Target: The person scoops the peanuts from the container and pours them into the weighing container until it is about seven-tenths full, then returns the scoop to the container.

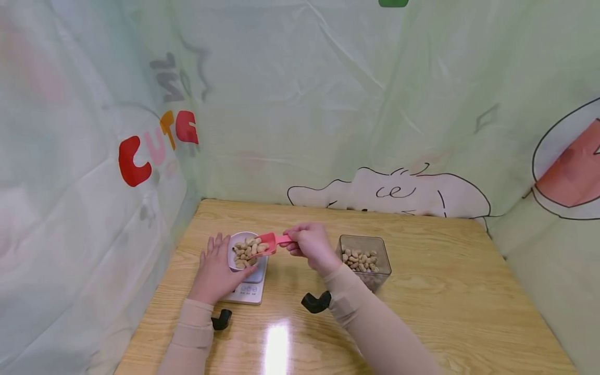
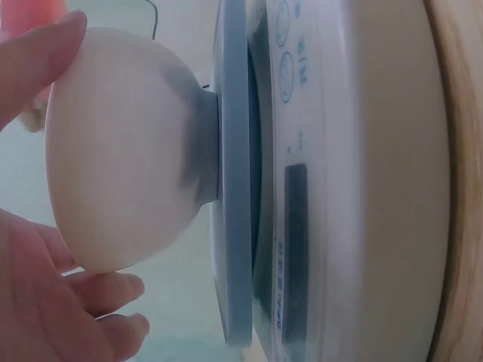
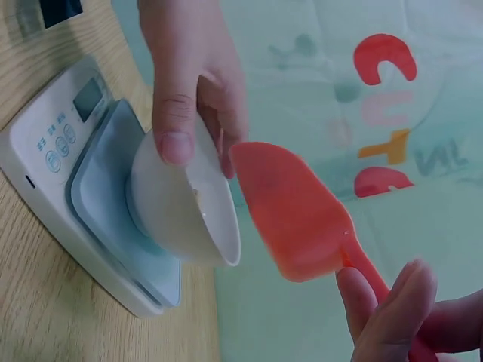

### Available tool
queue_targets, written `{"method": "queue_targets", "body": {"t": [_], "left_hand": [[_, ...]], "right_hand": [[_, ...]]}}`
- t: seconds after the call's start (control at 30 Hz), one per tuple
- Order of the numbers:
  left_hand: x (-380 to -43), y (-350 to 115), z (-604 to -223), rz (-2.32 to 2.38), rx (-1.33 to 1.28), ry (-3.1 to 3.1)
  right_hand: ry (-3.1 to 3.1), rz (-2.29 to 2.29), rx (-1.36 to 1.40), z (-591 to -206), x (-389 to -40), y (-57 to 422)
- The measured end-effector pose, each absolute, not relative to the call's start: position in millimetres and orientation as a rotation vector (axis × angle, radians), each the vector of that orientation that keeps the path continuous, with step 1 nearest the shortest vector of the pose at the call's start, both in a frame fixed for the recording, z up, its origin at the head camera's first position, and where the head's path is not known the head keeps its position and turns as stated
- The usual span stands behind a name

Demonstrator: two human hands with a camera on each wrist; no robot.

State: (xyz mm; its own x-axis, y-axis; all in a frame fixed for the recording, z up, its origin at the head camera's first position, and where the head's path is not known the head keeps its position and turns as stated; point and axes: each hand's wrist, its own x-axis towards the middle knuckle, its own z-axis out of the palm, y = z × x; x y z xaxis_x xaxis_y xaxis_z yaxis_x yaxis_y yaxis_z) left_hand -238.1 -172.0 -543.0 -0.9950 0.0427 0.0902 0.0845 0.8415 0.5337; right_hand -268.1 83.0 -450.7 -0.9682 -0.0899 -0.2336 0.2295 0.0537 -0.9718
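A white bowl (image 2: 128,151) of unshelled peanuts (image 1: 242,253) stands on a kitchen scale (image 1: 249,296). My left hand (image 1: 215,273) holds the bowl by its rim, the thumb on one side and the fingers on the other. In my right hand (image 1: 316,247) is the handle of a pink-red scoop (image 3: 290,215). The scoop's mouth is at the bowl's right edge, with peanuts at its front. From the right wrist view, the scoop's underside shows, so its contents are hidden there. The scale's display (image 2: 296,256) is dark and unreadable.
To the right of my right hand is a clear square container (image 1: 364,240) holding more peanuts (image 1: 360,260). Everything stands on a wooden table (image 1: 436,297). A printed cloth (image 1: 290,104) hangs behind the table and along its left and right sides.
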Motion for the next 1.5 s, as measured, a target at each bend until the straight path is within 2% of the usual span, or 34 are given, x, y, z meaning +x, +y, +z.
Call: {"method": "queue_targets", "body": {"t": [0.43, 0.8, 1.17, 1.5], "left_hand": [[-236, -172, -545, -0.868, -0.103, -2.933], [-234, -173, -542, -0.881, -0.105, -2.935], [-240, -180, -531, -0.865, -0.107, -2.921], [-246, -164, -513, -0.903, -0.166, -2.879]], "right_hand": [[2.382, -1.912, 0.028, -447, -259, 71], [2.66, -1.837, -0.189, -446, -250, 69], [2.61, -1.876, -0.148, -447, -251, 70], [2.347, -2.093, 0.071, -453, -246, 94]]}}
